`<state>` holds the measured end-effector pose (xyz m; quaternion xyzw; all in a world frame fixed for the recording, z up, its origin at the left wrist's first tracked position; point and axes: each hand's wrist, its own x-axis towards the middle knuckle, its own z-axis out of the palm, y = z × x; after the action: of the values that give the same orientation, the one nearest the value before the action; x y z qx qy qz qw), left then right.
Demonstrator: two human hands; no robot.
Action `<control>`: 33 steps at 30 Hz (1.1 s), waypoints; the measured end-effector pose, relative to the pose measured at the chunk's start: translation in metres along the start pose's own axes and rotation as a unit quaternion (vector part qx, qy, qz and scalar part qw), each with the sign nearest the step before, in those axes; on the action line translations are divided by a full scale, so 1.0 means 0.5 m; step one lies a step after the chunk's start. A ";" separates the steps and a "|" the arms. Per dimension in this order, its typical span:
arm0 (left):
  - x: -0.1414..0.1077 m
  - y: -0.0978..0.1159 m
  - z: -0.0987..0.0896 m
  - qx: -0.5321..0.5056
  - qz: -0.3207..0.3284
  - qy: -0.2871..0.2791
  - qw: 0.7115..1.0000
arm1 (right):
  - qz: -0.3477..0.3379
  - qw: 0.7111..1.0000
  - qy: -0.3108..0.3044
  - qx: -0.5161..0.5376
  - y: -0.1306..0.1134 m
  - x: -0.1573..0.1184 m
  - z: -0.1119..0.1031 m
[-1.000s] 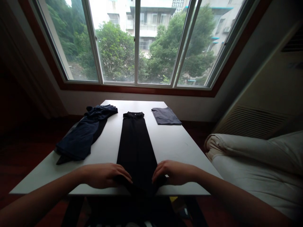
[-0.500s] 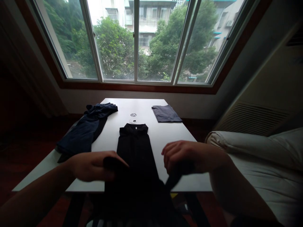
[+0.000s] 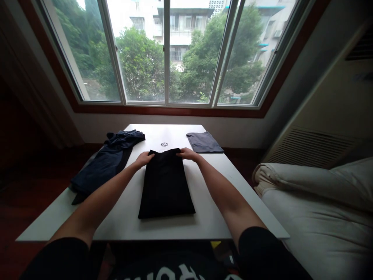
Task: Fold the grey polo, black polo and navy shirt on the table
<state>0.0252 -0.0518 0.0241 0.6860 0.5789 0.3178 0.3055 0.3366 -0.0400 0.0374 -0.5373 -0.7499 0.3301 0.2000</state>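
A black garment, folded into a near-rectangle, lies on the white table. At its far left corner, my left hand pinches the cloth between thumb and fingers. The far right corner is gripped by my right hand. Both arms stretch forward along the garment's sides. Crumpled dark blue clothes lie at the table's left edge. A folded grey garment rests flat at the far right.
Beyond the far table edge is a wall with a wide window. A pale padded couch stands along the right side. A small round mark shows on the tabletop.
The black garment's lower part has been folded up over its collar end, which no longer shows. Both hands have moved from the near edge to its far corners.
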 end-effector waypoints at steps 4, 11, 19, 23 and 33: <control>0.039 -0.049 0.033 0.137 -0.024 0.032 0.990 | 0.075 0.986 0.092 -0.116 0.026 0.048 0.061; 0.084 -0.076 0.044 0.184 -0.016 0.039 0.982 | 0.118 0.959 0.181 -0.185 0.045 0.077 0.094; 0.105 -0.053 0.038 0.108 -0.027 -0.131 0.985 | 0.111 0.984 0.025 -0.133 0.043 0.092 0.073; 0.084 -0.022 0.027 -0.042 -0.034 -0.193 0.980 | 0.103 0.993 -0.019 -0.055 0.047 0.060 0.044; 0.031 0.093 -0.022 -0.167 -0.072 -0.351 0.918 | 0.060 0.976 -0.145 0.150 0.042 -0.050 -0.049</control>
<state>0.0461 -0.0427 0.0686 0.6487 0.4208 0.1260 0.6215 0.3754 -0.0525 0.0410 -0.4914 -0.6794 0.5247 0.1473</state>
